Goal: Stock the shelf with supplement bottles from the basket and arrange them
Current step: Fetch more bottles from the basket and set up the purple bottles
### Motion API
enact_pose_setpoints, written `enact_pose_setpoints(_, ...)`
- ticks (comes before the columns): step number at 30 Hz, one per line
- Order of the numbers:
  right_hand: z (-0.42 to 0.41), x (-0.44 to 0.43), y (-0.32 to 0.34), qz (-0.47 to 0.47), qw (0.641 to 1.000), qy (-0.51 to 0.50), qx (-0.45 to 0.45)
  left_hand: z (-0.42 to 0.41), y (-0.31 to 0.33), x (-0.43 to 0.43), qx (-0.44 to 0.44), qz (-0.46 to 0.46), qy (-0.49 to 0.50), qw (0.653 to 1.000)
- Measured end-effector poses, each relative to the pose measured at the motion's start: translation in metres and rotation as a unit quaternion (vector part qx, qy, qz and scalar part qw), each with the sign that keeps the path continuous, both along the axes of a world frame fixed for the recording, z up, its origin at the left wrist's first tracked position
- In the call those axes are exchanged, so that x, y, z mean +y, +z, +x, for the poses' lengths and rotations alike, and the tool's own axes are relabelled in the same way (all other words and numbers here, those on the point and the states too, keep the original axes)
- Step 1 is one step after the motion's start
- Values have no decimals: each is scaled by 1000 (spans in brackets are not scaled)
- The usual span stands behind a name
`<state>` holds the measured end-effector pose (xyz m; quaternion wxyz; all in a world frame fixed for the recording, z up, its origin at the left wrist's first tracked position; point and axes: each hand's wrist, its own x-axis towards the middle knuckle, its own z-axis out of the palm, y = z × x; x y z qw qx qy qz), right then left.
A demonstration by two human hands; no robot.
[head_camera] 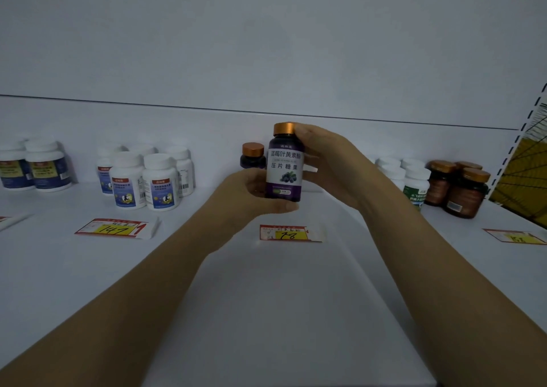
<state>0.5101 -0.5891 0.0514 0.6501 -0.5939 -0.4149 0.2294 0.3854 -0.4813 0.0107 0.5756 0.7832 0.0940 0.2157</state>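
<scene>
A purple supplement bottle (284, 167) with a gold cap and a blueberry label is held upright just above the white shelf (266, 298), its label facing me. My left hand (251, 191) cups its base from the left and below. My right hand (322, 161) grips its side and cap from the right. A second purple bottle (252, 156) with the same gold cap stands behind, against the back wall. The basket is out of view.
White bottles with blue labels (142, 176) stand in a group at the left, more (35, 164) at the far left. White bottles (405, 176) and brown bottles (461, 188) stand at the right. Price tags (115, 228) (288, 232) (516, 235) lie along the shelf front.
</scene>
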Motion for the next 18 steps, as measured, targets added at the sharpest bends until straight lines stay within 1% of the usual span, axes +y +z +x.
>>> enact_pose_setpoints(3, 1, 2, -3, -42, 998, -18, -33, 0, -3, 2, 20, 27, 6, 999)
enact_pose_setpoints(7, 0, 2, -5, -66, 996, -33, -49, 1, -4, 3, 51, 17, -15, 998)
enact_pose_setpoints(9, -1, 3, -5, -76, 994, -46, -70, 2, -4, 5, 52, 14, -12, 998)
enact_pose_setpoints(11, -5, 3, -3, -69, 992, -48, -96, 2, -4, 7, 35, 16, 2, 999)
enact_pose_setpoints(13, -12, 3, 0, -42, 989, -48, -135, 2, -3, 12, 1, 32, 28, 999)
enact_pose_setpoints(15, -22, 2, 3, -12, 977, -54, -206, 4, -2, 18, -36, 59, 62, 996)
enact_pose_setpoints(16, -27, 3, 3, 4, 968, -53, -245, 6, -3, 22, -54, 91, 84, 991)
enact_pose_setpoints(18, -36, 5, -2, 29, 949, -45, -312, 7, -5, 27, -93, 176, 134, 971)
